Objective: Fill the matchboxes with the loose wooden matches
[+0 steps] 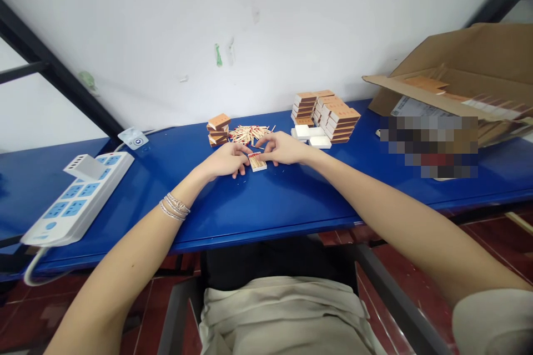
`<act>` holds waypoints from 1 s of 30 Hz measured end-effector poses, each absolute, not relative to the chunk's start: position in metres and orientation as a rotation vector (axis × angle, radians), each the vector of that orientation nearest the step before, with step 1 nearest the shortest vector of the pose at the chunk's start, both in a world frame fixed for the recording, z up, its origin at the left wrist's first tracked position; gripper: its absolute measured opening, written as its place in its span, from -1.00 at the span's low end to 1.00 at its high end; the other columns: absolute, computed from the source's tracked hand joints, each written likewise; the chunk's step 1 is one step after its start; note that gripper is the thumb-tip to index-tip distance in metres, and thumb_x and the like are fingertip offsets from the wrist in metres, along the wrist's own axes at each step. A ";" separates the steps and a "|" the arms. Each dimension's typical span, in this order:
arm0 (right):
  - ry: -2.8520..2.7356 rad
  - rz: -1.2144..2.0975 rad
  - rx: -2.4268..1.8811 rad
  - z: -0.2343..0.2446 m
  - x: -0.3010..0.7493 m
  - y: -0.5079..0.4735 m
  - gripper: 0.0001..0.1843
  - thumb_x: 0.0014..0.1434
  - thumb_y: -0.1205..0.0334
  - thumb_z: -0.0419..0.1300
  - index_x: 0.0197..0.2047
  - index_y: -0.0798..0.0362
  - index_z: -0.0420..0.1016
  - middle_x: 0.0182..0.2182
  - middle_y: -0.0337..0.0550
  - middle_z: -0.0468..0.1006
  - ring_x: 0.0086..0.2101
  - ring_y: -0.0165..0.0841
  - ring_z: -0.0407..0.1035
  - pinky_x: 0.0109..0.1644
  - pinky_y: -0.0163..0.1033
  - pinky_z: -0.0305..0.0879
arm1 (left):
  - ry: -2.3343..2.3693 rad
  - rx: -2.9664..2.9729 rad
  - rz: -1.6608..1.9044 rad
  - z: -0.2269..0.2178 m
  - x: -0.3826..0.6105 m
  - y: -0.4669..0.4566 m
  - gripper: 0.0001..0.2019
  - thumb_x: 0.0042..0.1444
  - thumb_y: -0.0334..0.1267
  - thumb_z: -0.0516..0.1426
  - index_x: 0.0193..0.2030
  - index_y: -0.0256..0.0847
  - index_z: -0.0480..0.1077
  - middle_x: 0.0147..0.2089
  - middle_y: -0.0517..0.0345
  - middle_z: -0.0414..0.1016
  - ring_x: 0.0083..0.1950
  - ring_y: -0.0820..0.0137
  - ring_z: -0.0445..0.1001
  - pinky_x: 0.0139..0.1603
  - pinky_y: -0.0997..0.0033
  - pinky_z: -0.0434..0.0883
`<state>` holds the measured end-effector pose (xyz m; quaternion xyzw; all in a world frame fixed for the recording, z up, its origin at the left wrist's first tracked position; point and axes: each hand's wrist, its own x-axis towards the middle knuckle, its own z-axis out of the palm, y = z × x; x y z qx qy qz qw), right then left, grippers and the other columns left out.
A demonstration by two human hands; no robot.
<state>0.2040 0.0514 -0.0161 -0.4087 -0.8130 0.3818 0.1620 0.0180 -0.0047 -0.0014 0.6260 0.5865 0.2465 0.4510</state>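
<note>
A small white matchbox tray [257,162] filled with red-tipped matches lies on the blue table [266,199], between my hands. My left hand [227,160] reaches it from the left, with fingertips at its upper corner. My right hand [283,148] comes in from the right, its fingertips against the tray's upper right side. Just beyond them lies a loose heap of matches [250,134]. A short stack of orange-brown matchboxes [218,130] stands to the left of that heap.
Taller stacks of matchboxes [333,116] and white trays [310,136] stand at the back right. An open cardboard carton [453,77] sits at the far right, beside a pixelated patch [428,144]. A white power strip [79,197] lies at the left, near the table's front edge.
</note>
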 end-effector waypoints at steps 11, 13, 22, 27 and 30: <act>-2.245 1.185 -1.223 -0.009 0.208 0.051 -0.48 0.07 0.03 0.33 0.04 0.14 0.43 -0.57 -0.18 0.54 -0.67 -0.50 0.26 -0.64 -0.36 0.09 | 1.456 1.684 0.507 0.002 0.017 -0.008 -0.68 0.05 -0.30 0.27 -0.04 -0.31 0.41 -0.53 0.18 0.47 -0.68 0.56 0.27 -0.67 0.52 0.22; -2.177 1.195 -1.239 -0.006 0.210 0.052 -0.53 0.08 0.09 0.33 -0.01 0.17 0.44 -0.52 -0.13 0.56 -0.64 -0.47 0.31 -0.64 -0.36 0.12 | 1.468 1.680 0.534 -0.002 0.017 -0.007 -0.63 0.02 -0.28 0.30 -0.04 -0.30 0.39 -0.52 0.18 0.48 -0.67 0.56 0.29 -0.67 0.54 0.22; -2.320 1.168 -1.149 0.005 0.225 0.051 -0.40 -0.09 0.05 0.42 0.00 0.11 0.45 -0.38 -0.11 0.61 -0.56 -0.44 0.40 -0.47 -0.31 0.24 | 1.578 1.871 0.481 -0.004 0.011 -0.007 -0.46 -0.23 0.09 0.37 -0.23 -0.24 0.37 -0.52 0.20 0.47 -0.60 0.49 0.37 -0.63 0.52 0.20; -2.487 0.964 -1.165 -0.002 0.214 0.044 -0.15 -0.27 -0.03 0.48 0.10 0.06 0.38 -0.19 -0.09 0.60 -0.44 -0.37 0.43 -0.36 -0.26 0.28 | 1.584 2.024 0.375 0.000 0.000 -0.004 -0.52 -0.37 0.05 0.41 -0.38 -0.23 0.42 -0.49 0.19 0.46 -0.54 0.46 0.35 -0.54 0.46 0.23; -2.553 0.694 -1.172 -0.007 0.204 0.042 -0.32 -0.21 -0.01 0.46 -0.03 0.08 0.46 -0.19 -0.09 0.58 -0.31 -0.30 0.43 -0.28 -0.26 0.25 | 1.675 2.157 0.537 0.007 -0.005 -0.003 -0.59 -0.21 0.04 0.36 -0.36 -0.21 0.42 -0.44 0.18 0.45 -0.45 0.43 0.37 -0.41 0.43 0.29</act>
